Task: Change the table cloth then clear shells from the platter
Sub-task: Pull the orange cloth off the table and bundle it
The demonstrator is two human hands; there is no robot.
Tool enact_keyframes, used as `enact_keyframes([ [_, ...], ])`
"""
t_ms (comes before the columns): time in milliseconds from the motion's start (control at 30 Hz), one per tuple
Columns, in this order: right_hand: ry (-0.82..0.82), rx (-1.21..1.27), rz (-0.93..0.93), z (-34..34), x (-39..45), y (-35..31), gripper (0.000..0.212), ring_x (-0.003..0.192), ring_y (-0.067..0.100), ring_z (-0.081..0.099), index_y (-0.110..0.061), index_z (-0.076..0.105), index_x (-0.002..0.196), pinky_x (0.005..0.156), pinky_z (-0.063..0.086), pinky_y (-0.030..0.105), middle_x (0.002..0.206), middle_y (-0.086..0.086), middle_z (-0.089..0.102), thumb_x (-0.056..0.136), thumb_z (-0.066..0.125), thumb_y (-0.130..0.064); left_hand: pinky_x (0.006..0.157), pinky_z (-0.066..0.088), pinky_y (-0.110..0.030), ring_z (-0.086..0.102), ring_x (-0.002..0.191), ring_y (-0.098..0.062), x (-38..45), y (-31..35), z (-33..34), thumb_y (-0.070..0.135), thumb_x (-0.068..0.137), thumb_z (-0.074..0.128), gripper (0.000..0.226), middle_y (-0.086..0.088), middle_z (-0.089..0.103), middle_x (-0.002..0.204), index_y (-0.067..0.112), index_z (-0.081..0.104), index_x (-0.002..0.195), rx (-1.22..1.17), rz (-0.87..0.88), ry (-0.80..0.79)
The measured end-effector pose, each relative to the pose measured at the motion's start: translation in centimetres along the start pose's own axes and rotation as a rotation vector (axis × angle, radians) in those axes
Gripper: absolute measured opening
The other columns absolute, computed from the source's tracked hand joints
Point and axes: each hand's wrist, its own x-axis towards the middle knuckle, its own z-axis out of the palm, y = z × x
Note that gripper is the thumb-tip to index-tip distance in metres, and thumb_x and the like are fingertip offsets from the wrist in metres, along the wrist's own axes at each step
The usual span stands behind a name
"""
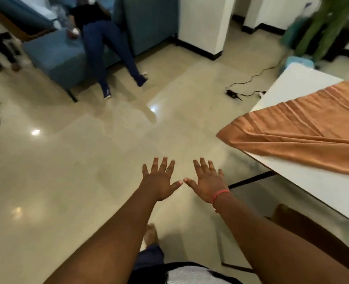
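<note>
head cam is looking down at both arms stretched out over the shiny floor, nowhere near touching anything. left hand has its fingers spread wide and straight, holding nothing. right hand is the same deal, fingers fanned out and empty, with a pink wristband on that wrist. thumbs are almost tip to tip.

the orange table cloth is off to the right, lying rumpled across the white table, with one corner hanging out past the table edge and bare tabletop showing on both sides of it. can't say whether that's the old cloth waiting to come off or the new one not yet straightened. either way my read is the cloth step isn't finished, since it's neither off nor laid flat.

no platter or shells anywhere in view, so i can't tell where that part stands; i'd guess it's all yet to do.

background stuff: somebody sitting on a blue sofa, and a black cable snaking across the floor near the table.
</note>
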Motion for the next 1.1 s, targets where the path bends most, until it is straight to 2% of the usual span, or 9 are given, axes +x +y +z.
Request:
enact_keyframes([
  [200, 0.064, 0.104, 0.308, -3.9, 6.0, 3.5, 0.083, 0.152, 0.029, -0.005, -0.027, 0.001, 0.158, 0.119, 0.007, 0.058, 0.166, 0.002, -0.007, 0.092, 0.021, -0.073, 0.118, 0.001, -0.062, -0.014, 0.151, -0.030, 12.3, 0.4, -5.4, 0.071, 0.094, 0.027, 0.084, -0.002, -0.017, 0.165, 0.028, -0.009, 0.157, 0.113, 0.258, -0.103],
  [333, 0.118, 0.173, 0.470, -5.2, 8.3, 7.1, 0.079, 0.152, 0.031, 0.000, -0.024, 0.005, 0.157, 0.119, 0.013, 0.058, 0.166, 0.003, -0.002, 0.096, 0.039, -0.059, 0.119, 0.014, -0.056, 0.007, 0.152, -0.031, 18.8, 2.9, -7.4, 0.062, 0.097, 0.037, 0.082, -0.005, -0.007, 0.166, 0.023, -0.002, 0.158, 0.134, 0.379, -0.228],
  [467, 0.153, 0.150, 0.548, -5.9, 10.6, 11.9, 0.076, 0.152, 0.033, 0.007, -0.023, 0.006, 0.157, 0.120, 0.017, 0.055, 0.166, 0.005, 0.001, 0.098, 0.046, -0.047, 0.118, 0.026, -0.043, 0.023, 0.148, -0.029, 24.8, 8.2, -7.9, 0.049, 0.097, 0.050, 0.082, -0.007, 0.009, 0.166, 0.017, 0.007, 0.158, -0.039, 0.498, -0.256],
  [667, 0.149, 0.094, 0.480, -6.6, 13.8, 17.6, 0.061, 0.136, 0.036, 0.035, -0.028, 0.034, 0.147, 0.107, 0.036, 0.056, 0.151, 0.004, 0.038, 0.092, 0.058, -0.032, 0.091, 0.051, -0.037, 0.059, 0.115, -0.023, 31.6, 15.5, -7.6, 0.037, 0.081, 0.072, 0.069, -0.003, 0.058, 0.130, 0.018, 0.039, 0.140, -0.582, 0.340, -0.435],
  [800, 0.191, 0.082, 0.366, -7.7, 15.0, 19.8, 0.037, 0.124, 0.035, 0.047, -0.026, 0.053, 0.129, 0.098, 0.042, 0.051, 0.139, 0.005, 0.050, 0.092, 0.058, -0.027, 0.080, 0.056, -0.039, 0.066, 0.096, -0.029, 35.0, 18.6, -8.9, 0.023, 0.087, 0.066, 0.026, -0.012, 0.070, 0.103, 0.008, 0.065, 0.108, -0.345, 0.416, -0.468],
  [867, 0.167, 0.226, 0.341, -8.6, 15.6, 20.9, 0.020, 0.116, 0.030, 0.053, -0.030, 0.060, 0.111, 0.093, 0.044, 0.043, 0.123, 0.002, 0.058, 0.092, 0.053, -0.028, 0.079, 0.051, -0.031, 0.063, 0.100, -0.028, 35.8, 20.0, -10.5, 0.018, 0.092, 0.061, 0.022, -0.014, 0.068, 0.106, 0.005, 0.067, 0.108, -0.229, 0.522, -0.521],
  [933, 0.092, 0.462, 0.323, -9.9, 16.2, 22.2, 0.011, 0.101, 0.027, 0.058, -0.026, 0.059, 0.096, 0.084, 0.046, 0.037, 0.106, 0.002, 0.062, 0.091, 0.051, -0.022, 0.069, 0.047, -0.025, 0.061, 0.088, -0.023, 36.9, 21.7, -12.7, 0.016, 0.092, 0.061, 0.007, -0.007, 0.064, 0.091, 0.014, 0.067, 0.090, -0.248, 0.592, -0.563],
  [1000, 0.106, 0.676, 0.286, -11.5, 16.9, 23.3, 0.016, 0.092, 0.022, 0.056, -0.016, 0.061, 0.105, 0.084, 0.047, 0.037, 0.102, 0.002, 0.061, 0.092, 0.052, -0.014, 0.068, 0.051, -0.032, 0.061, 0.077, -0.026, 38.9, 23.8, -14.4, 0.017, 0.089, 0.060, 0.014, -0.007, 0.062, 0.080, 0.019, 0.061, 0.075, -0.361, 0.564, -0.522],
  [1100, 0.132, 0.725, 0.330, -14.1, 18.0, 23.8, 0.019, 0.088, 0.018, 0.055, -0.020, 0.055, 0.115, 0.084, 0.047, 0.035, 0.100, 0.001, 0.061, 0.097, 0.053, -0.015, 0.068, 0.048, -0.037, 0.061, 0.081, -0.029, 41.8, 25.7, -15.3, 0.023, 0.087, 0.056, 0.009, -0.012, 0.063, 0.087, 0.014, 0.058, 0.085, -0.358, 0.535, -0.431],
])
